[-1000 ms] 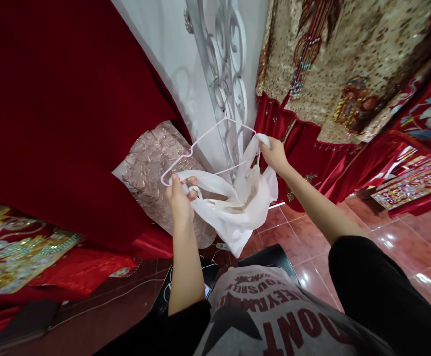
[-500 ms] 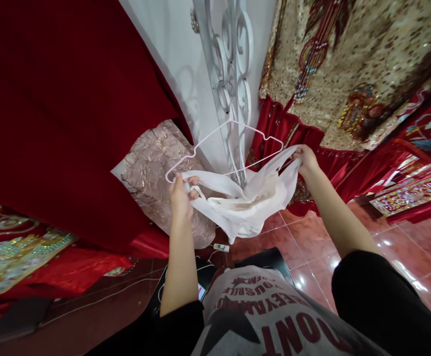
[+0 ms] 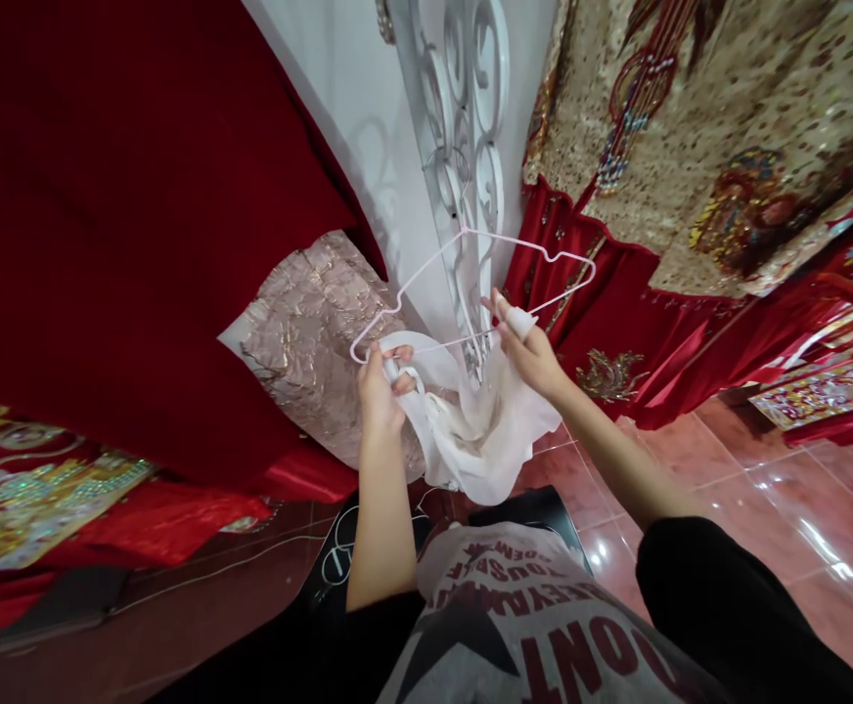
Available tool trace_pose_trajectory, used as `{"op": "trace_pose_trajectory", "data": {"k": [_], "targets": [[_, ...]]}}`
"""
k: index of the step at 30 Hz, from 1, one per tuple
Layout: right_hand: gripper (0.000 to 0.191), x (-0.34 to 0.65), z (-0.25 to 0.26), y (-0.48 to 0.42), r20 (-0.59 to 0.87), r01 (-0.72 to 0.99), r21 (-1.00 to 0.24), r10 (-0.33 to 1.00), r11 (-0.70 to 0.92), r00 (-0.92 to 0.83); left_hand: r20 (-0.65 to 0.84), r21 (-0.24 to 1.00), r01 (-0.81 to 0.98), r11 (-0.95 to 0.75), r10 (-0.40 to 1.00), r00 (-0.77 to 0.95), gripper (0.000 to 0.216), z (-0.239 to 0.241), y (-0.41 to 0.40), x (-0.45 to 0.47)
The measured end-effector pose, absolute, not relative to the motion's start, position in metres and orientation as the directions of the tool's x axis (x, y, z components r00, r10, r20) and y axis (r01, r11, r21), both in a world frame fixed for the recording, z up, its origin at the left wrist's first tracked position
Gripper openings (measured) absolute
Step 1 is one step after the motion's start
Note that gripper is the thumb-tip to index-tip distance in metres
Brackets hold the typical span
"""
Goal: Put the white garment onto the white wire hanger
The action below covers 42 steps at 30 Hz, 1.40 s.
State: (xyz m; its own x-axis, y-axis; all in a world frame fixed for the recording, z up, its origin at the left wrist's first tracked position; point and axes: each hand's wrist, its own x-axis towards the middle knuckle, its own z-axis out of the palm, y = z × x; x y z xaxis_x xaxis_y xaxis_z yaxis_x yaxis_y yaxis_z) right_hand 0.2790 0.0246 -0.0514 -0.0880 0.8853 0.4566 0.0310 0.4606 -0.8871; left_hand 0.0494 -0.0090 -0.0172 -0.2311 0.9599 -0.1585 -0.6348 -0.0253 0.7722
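Observation:
A sheer white garment hangs in loose folds between my hands. My left hand is closed on its edge, close to the lower left end of a pale pink clothes hanger. At the hanger's lower bar, right of centre, my right hand grips another part of the cloth, with a fold of it wrapped over the fingers. The hanger's shoulders spread above both hands and its right end is bare. Whether the left hand also grips the hanger is hard to make out.
A white scrollwork metal stand rises behind the hanger. Dark red drapery and a pinkish textured cloth hang at left. Gold sequinned costumes hang at right. Below are a black seat and red floor tiles.
My right hand has moved left and inward with its part of the cloth, from beyond the hanger's right end to its lower bar. The stretched garment has slackened and bunched.

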Motion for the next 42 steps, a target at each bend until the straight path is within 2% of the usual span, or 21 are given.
{"op": "trace_pose_trajectory", "data": {"k": [2, 4, 7, 9, 11, 13, 16, 19, 23, 26, 29, 33, 38, 42], "targets": [[0.067, 0.266, -0.067, 0.039, 0.521, 0.188, -0.832, 0.852, 0.522, -0.062, -0.133, 0.796, -0.605, -0.002, 0.975, -0.178, 0.040, -0.021, -0.016, 0.046], [0.070, 0.260, -0.081, 0.048, 0.559, 0.274, -0.797, 0.829, 0.538, -0.004, -0.110, 0.821, -0.570, 0.001, 0.982, -0.156, 0.035, -0.025, -0.025, 0.040], [0.070, 0.257, -0.093, 0.054, 0.585, 0.297, -0.785, 0.809, 0.544, 0.063, -0.107, 0.859, -0.512, -0.025, 0.968, -0.228, 0.034, -0.031, -0.038, 0.024], [0.067, 0.258, -0.095, 0.055, 0.596, 0.287, -0.782, 0.798, 0.553, 0.087, -0.089, 0.910, -0.412, -0.055, 0.943, -0.321, 0.040, -0.034, -0.041, 0.008], [0.065, 0.259, -0.096, 0.054, 0.598, 0.271, -0.785, 0.795, 0.557, 0.101, -0.019, 0.969, -0.232, -0.091, 0.902, -0.431, 0.041, -0.035, -0.041, -0.008], [0.066, 0.260, -0.096, 0.052, 0.588, 0.252, -0.796, 0.802, 0.550, 0.107, 0.102, 0.994, 0.028, -0.102, 0.854, -0.511, 0.039, -0.032, -0.036, -0.020], [0.067, 0.262, -0.095, 0.047, 0.566, 0.231, -0.814, 0.818, 0.533, 0.108, 0.286, 0.903, 0.425, -0.064, 0.828, -0.483, 0.033, -0.016, -0.027, -0.025], [0.066, 0.263, -0.092, 0.041, 0.553, 0.217, -0.824, 0.826, 0.523, 0.108, 0.391, 0.812, 0.574, -0.106, 0.829, -0.400, 0.026, 0.013, -0.023, -0.015], [0.066, 0.262, -0.085, 0.037, 0.515, 0.197, -0.852, 0.844, 0.485, 0.150, 0.466, 0.840, 0.480, -0.254, 0.791, -0.396, 0.025, 0.055, -0.024, 0.005], [0.066, 0.259, -0.082, 0.037, 0.491, 0.187, -0.868, 0.852, 0.461, 0.181, 0.409, 0.904, 0.302, -0.303, 0.821, -0.398, 0.024, 0.070, -0.015, 0.015], [0.064, 0.253, -0.085, 0.037, 0.475, 0.158, -0.878, 0.859, 0.451, 0.190, 0.304, 0.953, 0.096, -0.289, 0.889, -0.343, 0.026, 0.064, 0.004, 0.029], [0.062, 0.241, -0.087, 0.035, 0.443, 0.122, -0.896, 0.877, 0.427, 0.185, 0.258, 0.964, 0.009, -0.266, 0.926, -0.275, 0.032, 0.047, 0.024, 0.048], [0.057, 0.239, -0.087, 0.033, 0.439, 0.142, -0.897, 0.881, 0.419, 0.174, 0.215, 0.944, -0.161, -0.289, 0.905, -0.367, 0.030, 0.041, 0.031, 0.042], [0.051, 0.246, -0.089, 0.033, 0.475, 0.170, -0.878, 0.855, 0.447, 0.206, 0.147, 0.946, -0.206, -0.252, 0.896, -0.419, 0.030, 0.041, 0.031, 0.019]]}}
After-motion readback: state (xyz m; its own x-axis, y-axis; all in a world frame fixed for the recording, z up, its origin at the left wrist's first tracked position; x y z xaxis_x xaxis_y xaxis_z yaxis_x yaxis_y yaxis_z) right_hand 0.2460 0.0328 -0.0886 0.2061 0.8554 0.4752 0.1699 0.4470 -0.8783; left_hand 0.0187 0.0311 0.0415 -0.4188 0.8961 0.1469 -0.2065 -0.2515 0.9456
